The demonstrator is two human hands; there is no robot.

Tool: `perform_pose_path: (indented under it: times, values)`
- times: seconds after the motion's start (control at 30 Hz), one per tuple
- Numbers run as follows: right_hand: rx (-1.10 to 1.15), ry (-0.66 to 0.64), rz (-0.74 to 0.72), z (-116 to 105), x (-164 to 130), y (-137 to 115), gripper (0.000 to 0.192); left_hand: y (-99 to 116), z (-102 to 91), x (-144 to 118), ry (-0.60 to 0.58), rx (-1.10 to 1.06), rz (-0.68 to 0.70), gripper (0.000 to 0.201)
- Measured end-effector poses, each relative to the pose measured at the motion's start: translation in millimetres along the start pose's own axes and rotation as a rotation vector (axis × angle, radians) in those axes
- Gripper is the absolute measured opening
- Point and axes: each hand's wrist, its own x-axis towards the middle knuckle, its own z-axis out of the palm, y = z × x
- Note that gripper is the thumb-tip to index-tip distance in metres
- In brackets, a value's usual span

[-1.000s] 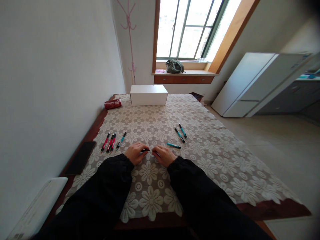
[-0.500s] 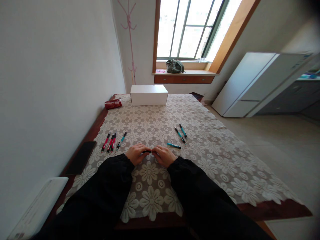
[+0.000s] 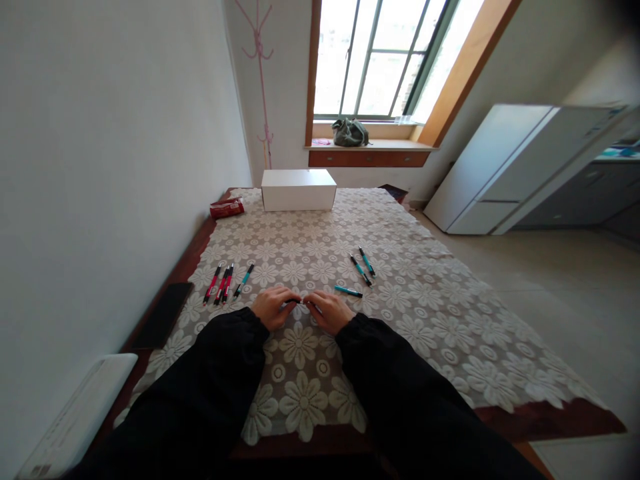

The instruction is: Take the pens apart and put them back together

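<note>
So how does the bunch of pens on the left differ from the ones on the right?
The left pen group has four pens, mostly red with one teal; the right pen group has three, all teal. The left group lies close together and nearly parallel; in the right group one pen lies apart, crosswise. Both groups rest untouched on the lace tablecloth, all with dark ends.

Far left on the tablecloth lie three red pens [image 3: 220,285] and one teal pen [image 3: 243,280]. To the right lie three more teal pens [image 3: 361,269]. One white box [image 3: 298,189] and one red packet [image 3: 227,209] sit far.
</note>
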Motion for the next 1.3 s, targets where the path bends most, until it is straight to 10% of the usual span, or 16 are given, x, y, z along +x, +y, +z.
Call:
perform_pose_path:
  times: [1.3]
  values:
    - [0.032, -0.020, -0.034, 3.3, 0.3, 0.3, 0.009, -1.1, 5.3, -1.4, -0.057, -0.005, -0.054, 0.022]
